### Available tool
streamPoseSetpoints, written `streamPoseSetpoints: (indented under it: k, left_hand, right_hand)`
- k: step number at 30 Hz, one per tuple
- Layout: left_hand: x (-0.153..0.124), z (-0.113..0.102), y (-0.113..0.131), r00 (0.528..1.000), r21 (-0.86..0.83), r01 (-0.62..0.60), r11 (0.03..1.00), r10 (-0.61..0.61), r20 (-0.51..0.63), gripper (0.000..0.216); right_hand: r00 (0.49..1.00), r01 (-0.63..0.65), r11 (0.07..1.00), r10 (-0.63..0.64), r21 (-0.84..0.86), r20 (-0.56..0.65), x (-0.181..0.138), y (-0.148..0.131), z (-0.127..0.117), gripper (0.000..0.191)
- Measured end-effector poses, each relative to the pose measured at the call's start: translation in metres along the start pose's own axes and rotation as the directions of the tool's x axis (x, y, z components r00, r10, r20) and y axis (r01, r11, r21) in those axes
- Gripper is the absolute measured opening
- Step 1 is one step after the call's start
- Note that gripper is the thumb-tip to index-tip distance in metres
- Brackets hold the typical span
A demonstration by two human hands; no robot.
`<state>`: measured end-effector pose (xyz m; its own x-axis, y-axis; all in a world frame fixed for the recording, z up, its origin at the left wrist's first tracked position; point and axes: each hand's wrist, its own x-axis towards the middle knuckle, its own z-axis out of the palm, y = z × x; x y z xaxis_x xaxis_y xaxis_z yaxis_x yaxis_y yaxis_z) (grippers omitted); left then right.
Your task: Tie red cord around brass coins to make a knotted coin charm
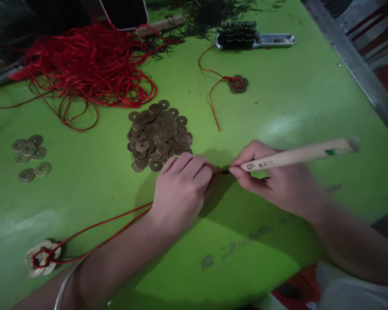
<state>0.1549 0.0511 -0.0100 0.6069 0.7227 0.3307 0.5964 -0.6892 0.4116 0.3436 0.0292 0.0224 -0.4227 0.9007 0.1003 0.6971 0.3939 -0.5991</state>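
My left hand (183, 185) is closed, palm down, just in front of a heap of holed brass coins (158, 133). It grips a red cord (126, 213), whose two strands run back to a flower-shaped ring of coins (42, 258) at the lower left. A short red end pokes out past its fingertips. My right hand (278, 181) pinches a tool with a pale wooden handle (300, 155) and a thin dark tip, which meets that red end. Marks are written on the handle. The left fingertips are hidden from view.
A tangle of red cord (87, 64) lies at the back left. Several loose coins (29, 149) sit at the left. Another coin flower (238, 84) with cord tails lies behind my right hand, near a hairbrush (239, 39). A phone-like device (126, 13) stands at the back.
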Motion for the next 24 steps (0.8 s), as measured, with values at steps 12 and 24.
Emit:
streamPoseSetpoints:
  k: [12, 24]
  left_hand:
    - [-0.0006, -0.0014, -0.0014, 0.999, 0.038, -0.040, 0.998, 0.039, 0.008, 0.009]
    - [0.0001, -0.0010, -0.0010, 0.997, 0.083, -0.081, 0.993, 0.082, -0.014, 0.010]
  right_hand:
    - [1.000, -0.018, 0.999, 0.018, -0.029, -0.008, 0.0024, -0.0048, 0.0020, 0.017]
    - [1.000, -0.008, 0.999, 0.007, -0.049, -0.028, 0.0020, -0.0054, 0.0040, 0.013]
